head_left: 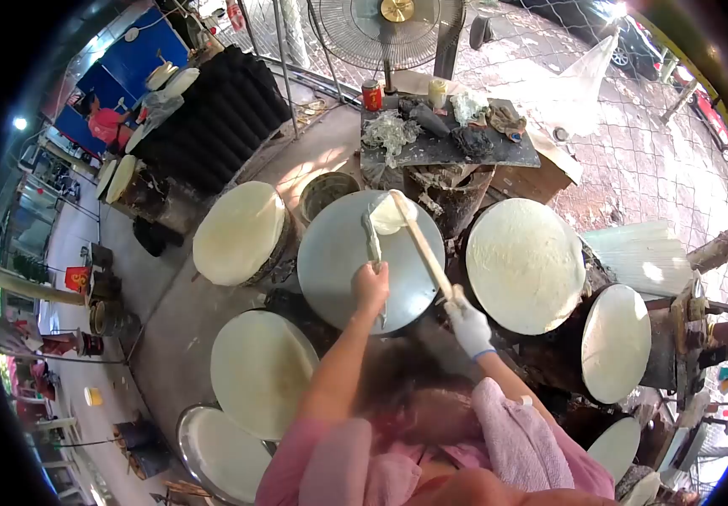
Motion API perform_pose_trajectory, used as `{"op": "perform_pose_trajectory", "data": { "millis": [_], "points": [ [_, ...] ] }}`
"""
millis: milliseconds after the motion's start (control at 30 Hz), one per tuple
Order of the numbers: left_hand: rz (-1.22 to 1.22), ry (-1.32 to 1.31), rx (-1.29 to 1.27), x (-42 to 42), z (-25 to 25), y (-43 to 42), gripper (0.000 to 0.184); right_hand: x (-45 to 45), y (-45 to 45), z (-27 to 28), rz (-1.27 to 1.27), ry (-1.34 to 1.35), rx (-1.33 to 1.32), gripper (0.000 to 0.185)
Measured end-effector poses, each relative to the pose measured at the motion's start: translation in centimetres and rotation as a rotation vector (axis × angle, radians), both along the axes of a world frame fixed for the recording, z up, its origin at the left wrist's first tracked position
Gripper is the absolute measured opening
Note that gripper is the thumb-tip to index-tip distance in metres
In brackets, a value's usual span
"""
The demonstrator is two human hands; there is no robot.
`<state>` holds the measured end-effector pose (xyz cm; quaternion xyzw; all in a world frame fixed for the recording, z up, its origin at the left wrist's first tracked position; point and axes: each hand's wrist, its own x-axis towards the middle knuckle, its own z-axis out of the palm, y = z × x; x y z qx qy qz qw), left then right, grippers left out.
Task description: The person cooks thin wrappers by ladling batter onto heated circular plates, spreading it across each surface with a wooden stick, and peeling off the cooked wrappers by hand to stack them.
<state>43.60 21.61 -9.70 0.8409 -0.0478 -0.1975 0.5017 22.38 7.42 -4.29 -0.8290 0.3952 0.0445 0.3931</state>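
A round grey griddle (330, 244) lies in front of me, with a pale patch of batter (389, 218) near its far edge. My left hand (370, 287), bare, is closed around a thin batter-coated stick (373, 240) above the griddle. A white glove covers my right hand (467, 323), which grips a long wooden handle (424, 249) at the griddle's near right edge. The handle's far end reaches the batter patch. Whether a ladle bowl sits under that batter, I cannot tell.
Round plates covered in pale batter stand to the left (240, 234) and right (526, 266). A bucket (327, 196) is behind the griddle. Farther back are a small table (431, 152) with a red can (371, 95), and a fan (386, 34). Another person (109, 125) is far left.
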Motion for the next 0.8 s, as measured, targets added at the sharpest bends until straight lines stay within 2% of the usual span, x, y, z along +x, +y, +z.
{"op": "perform_pose_trajectory", "data": {
  "millis": [33, 67, 167, 200, 233, 267, 300, 333, 367, 433, 467, 500, 600, 633, 700, 733, 767, 800],
  "points": [
    [-0.006, -0.065, 0.016, 0.2, 0.0, 1.2, 0.027, 0.3, 0.0, 1.5, -0.06, -0.022, 0.068, 0.059],
    [-0.007, -0.134, 0.026, 0.2, 0.1, 2.3, 0.027, 0.3, 0.4, 0.3, -0.197, -0.165, 0.147, 0.055],
    [-0.034, -0.308, 0.047, 0.6, -1.0, 5.7, 0.024, 2.9, 1.8, -4.2, -0.151, -0.016, 0.364, 0.052],
    [-0.025, -0.33, 0.019, 0.2, -0.4, 6.7, 0.024, 4.2, 3.1, -4.1, -0.156, -0.131, 0.386, 0.053],
    [-0.013, -0.35, -0.005, -0.1, -0.3, 7.9, 0.025, 5.5, 3.6, -2.8, -0.121, -0.026, 0.314, 0.054],
    [-0.027, -0.465, 0.071, -0.2, -1.0, 9.3, 0.028, 5.8, 3.5, -2.3, -0.108, -0.078, 0.198, 0.05],
    [0.02, -0.46, 0.035, -0.5, -0.2, 10.5, 0.029, 5.8, 3.2, -1.8, -0.094, -0.127, 0.084, 0.047],
    [0.07, -0.451, 0.003, -1.1, 1.4, 11.7, 0.029, 6.1, 2.2, 1.3, 0.028, 0.047, -0.112, 0.048],
    [0.124, -0.441, -0.028, -1.5, 2.3, 12.9, 0.029, 6.1, 2.2, 5.3, -0.115, 0.011, 0.069, 0.048],
    [0.125, -0.518, -0.001, -1.3, 2.9, 15.3, 0.028, 5.5, 1.6, 2.6, -0.274, -0.178, 0.294, 0.049],
    [0.121, -0.564, 0.011, -1.4, 3.8, 15.9, 0.027, 5.8, 1.5, 1.2, -0.179, -0.043, 0.32, 0.047],
    [0.119, -0.612, 0.021, -1.4, 4.2, 16.2, 0.026, 6.4, 2.0, -2.0, -0.11, -0.087, 0.337, 0.039],
    [0.114, -0.422, 0.001, -2.3, 4.4, 17.8, 0.02, 9.6, 4.1, -1.4, -0.024, -0.103, 0.458, 0.038],
    [0.103, -0.34, -0.01, -2.8, 4.7, 18.2, 0.02, 9.9, 3.4, -0.1, 0.009, -0.068, 0.366, 0.04],
    [0.159, -0.379, -0.043, -4.5, 5.3, 19.0, 0.019, 9.0, 0.9, 4.1, 0.076, 0.003, 0.184, 0.045],
    [0.19, -0.374, -0.042, -5.4, 5.3, 19.6, 0.02, 8.4, -0.4, 6.2, 0.041, -0.028, 0.174, 0.047],
    [0.224, -0.369, -0.041, -6.3, 5.2, 20.0, 0.021, 7.4, -2.8, 1.1, -0.026, -0.17, 0.151, 0.047],
    [0.253, -0.364, -0.026, -7.2, 5.2, 20.4, 0.022, 7.9, -3.1, 0.8, -0.007, -0.114, 0.254, 0.045]
  ]
}}
